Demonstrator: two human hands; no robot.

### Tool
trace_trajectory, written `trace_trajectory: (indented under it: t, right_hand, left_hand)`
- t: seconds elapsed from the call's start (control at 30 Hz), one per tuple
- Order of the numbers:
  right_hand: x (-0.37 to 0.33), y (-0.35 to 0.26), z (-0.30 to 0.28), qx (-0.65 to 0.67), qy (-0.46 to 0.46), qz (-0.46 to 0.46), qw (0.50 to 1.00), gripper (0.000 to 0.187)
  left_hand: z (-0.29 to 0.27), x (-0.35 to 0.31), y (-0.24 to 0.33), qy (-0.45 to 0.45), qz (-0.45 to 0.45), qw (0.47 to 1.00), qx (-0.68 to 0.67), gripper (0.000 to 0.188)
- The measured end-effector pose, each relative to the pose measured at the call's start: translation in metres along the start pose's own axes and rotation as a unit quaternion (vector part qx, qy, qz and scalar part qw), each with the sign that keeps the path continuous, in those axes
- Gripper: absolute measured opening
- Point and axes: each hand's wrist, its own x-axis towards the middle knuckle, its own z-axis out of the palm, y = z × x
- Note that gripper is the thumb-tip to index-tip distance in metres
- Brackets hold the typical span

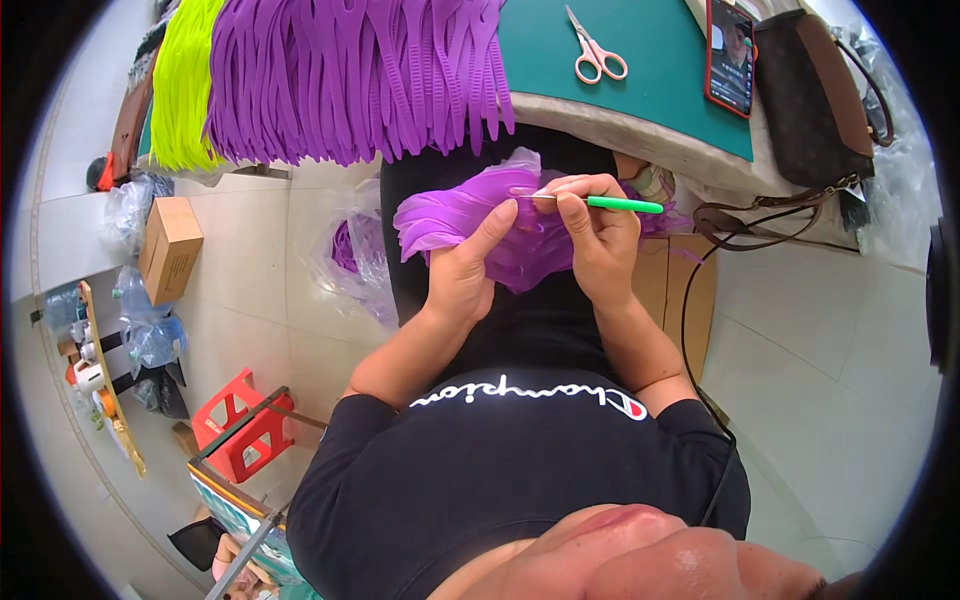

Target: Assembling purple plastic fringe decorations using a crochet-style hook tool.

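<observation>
Above my lap, my left hand (pixel 466 268) is closed on a fanned bundle of purple rubbery straps (pixel 440 215), its thumb pressed near the middle. In my right hand (pixel 604 240), closed beside it, is a slim tool with a green handle (pixel 625 205) and a thin metal shaft. The shaft points left, and its tip meets the straps by my left thumb. The exact shape of that tip is too small to tell. My curled right fingertips also touch the straps.
Ahead, more purple straps (pixel 350 75) and lime-yellow straps (pixel 185 85) hang over the table edge. On the green mat (pixel 640 105) lie pink-handled scissors (pixel 596 58) and a phone (pixel 731 58). A brown bag (pixel 815 95) is at right; a black cable (pixel 684 330) runs past my right arm. A red stool (pixel 240 425) stands left.
</observation>
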Motion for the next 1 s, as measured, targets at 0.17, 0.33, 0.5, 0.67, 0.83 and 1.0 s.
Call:
trace_trajectory:
  t: [0.17, 0.33, 0.5, 0.67, 0.83, 1.0]
  right_hand:
    - [0.001, 0.003, -0.005, -0.025, -0.013, -0.011, 1.000, 0.009]
    - [0.013, 0.000, -0.014, -0.363, 0.032, -0.241, 0.900, 0.004]
    - [0.007, -0.012, -0.019, -0.058, -0.039, 0.021, 0.997, 0.009]
    - [0.011, -0.014, 0.000, -0.354, -0.080, -0.193, 0.912, 0.021]
    - [0.013, 0.006, -0.003, -0.383, -0.047, -0.270, 0.882, 0.022]
    - [0.013, 0.003, -0.015, -0.148, 0.144, -0.110, 0.972, 0.013]
  left_hand:
    - [0.004, 0.001, 0.000, -0.010, 0.049, 0.998, 0.030, 0.024]
    - [0.003, -0.001, -0.004, 0.012, 0.102, 0.990, 0.093, 0.022]
    - [0.005, 0.000, 0.001, 0.035, 0.081, 0.996, 0.032, 0.023]
    - [-0.007, -0.001, -0.008, 0.013, 0.082, 0.996, 0.033, 0.026]
    - [0.000, -0.004, -0.007, -0.015, 0.095, 0.992, 0.078, 0.027]
    - [-0.002, -0.011, 0.005, 0.017, 0.088, 0.993, 0.070, 0.027]
